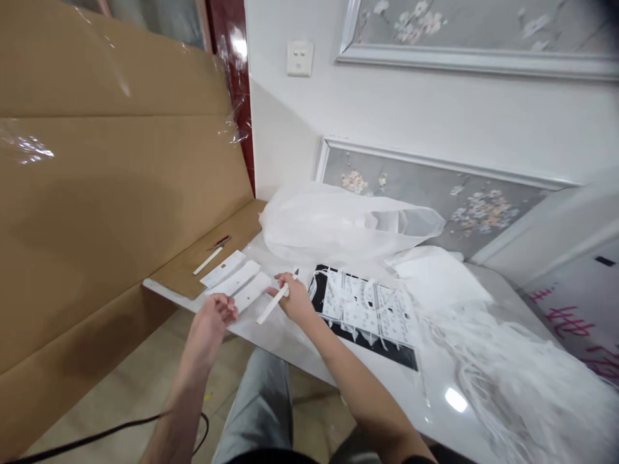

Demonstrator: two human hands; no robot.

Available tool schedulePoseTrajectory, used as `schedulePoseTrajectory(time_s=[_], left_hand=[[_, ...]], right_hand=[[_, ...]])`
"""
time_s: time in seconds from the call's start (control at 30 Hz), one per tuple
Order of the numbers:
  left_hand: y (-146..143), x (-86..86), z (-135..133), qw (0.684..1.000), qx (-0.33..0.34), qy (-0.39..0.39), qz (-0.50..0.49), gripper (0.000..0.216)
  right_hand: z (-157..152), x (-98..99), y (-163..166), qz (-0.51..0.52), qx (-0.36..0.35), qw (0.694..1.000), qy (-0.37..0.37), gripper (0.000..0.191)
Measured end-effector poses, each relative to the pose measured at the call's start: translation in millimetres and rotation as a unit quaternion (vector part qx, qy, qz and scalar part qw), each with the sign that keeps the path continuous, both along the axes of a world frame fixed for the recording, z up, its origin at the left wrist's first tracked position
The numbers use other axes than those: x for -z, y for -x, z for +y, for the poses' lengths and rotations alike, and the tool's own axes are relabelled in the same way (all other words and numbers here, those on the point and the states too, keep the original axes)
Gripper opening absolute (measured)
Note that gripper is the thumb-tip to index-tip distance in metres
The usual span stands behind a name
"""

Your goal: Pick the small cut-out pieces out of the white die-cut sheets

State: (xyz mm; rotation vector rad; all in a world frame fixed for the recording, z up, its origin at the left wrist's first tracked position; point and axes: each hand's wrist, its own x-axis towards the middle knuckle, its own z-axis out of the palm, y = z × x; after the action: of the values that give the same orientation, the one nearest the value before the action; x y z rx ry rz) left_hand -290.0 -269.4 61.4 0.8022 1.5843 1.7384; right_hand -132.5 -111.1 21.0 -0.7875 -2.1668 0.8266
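My right hand (291, 296) grips a slim white stick-like tool (273, 306) with a dark pointed tip, which points up and away from me. My left hand (213, 322) has its fingers curled together at the left end of a white card strip (252, 291). That strip has a small dark mark in its middle. Beside it lie two more white strips (234, 278), side by side near the table's left end. To the right of my right hand, a black board (403, 354) bears several patterned white pieces with white cords.
A similar white stick (207, 260) and a small red-handled item (222, 241) lie on cardboard (178, 277) at left. A translucent white bag (314, 222) sits against the wall. Tangled white cords (522, 380) cover the table's right side. Tall cardboard (111, 193) borders the left.
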Motion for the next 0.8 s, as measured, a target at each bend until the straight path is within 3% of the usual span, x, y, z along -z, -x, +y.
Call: schedulePoseTrajectory(time_s=[0.1,0.17,0.23,0.33,0.37,0.43,0.47,0.53,0.6,0.67,0.73,0.8], left_hand=[[-29.5,-25.5,15.8,0.965,0.143,-0.092,-0.2,0.061],[-51.6,-33.7,28.1,0.929,0.202,-0.137,-0.277,0.043],[-75.5,-34.9,40.1,0.913,0.248,-0.162,-0.281,0.029],[-115.9,-33.8,57.3,0.874,0.404,-0.173,-0.206,0.043],[-130.3,-34.9,62.9,0.842,0.49,-0.163,-0.154,0.046],[-159.1,-39.5,74.7,0.749,0.652,-0.119,-0.001,0.042],[-172.4,-42.2,81.4,0.706,0.697,-0.088,0.089,0.034],[-193.6,-44.5,97.4,0.666,0.701,-0.033,0.252,0.014],[-204.6,-39.0,118.3,0.683,0.642,-0.004,0.349,0.016],[-204.4,-23.8,143.9,0.712,0.599,-0.005,0.367,0.04],[-194.6,-0.1,171.9,0.721,0.599,-0.026,0.348,0.06],[-178.7,28.0,198.9,0.757,0.56,-0.047,0.334,0.055]], right_hand=[[3.0,-13.0,-61.2,0.047,-0.014,0.999,0.024,0.025],[10.9,-11.4,-105.8,0.049,0.035,0.997,0.042,0.03],[22.9,-0.9,-149.4,0.056,0.12,0.99,0.051,0.036],[46.1,19.7,-204.9,0.091,0.235,0.966,0.057,0.047],[54.0,24.9,-219.3,0.107,0.26,0.958,0.053,0.05],[67.7,30.8,-241.2,0.138,0.291,0.946,0.038,0.052],[72.8,31.9,-249.1,0.151,0.301,0.941,0.031,0.052],[79.0,31.8,-260.4,0.156,0.314,0.936,0.011,0.052],[81.5,31.3,-267.6,0.147,0.324,0.935,-0.006,0.052],[83.0,31.7,-272.2,0.142,0.327,0.934,-0.017,0.051],[85.3,33.7,-275.3,0.153,0.333,0.93,-0.026,0.049],[88.8,37.7,-276.9,0.166,0.345,0.923,-0.038,0.047]])
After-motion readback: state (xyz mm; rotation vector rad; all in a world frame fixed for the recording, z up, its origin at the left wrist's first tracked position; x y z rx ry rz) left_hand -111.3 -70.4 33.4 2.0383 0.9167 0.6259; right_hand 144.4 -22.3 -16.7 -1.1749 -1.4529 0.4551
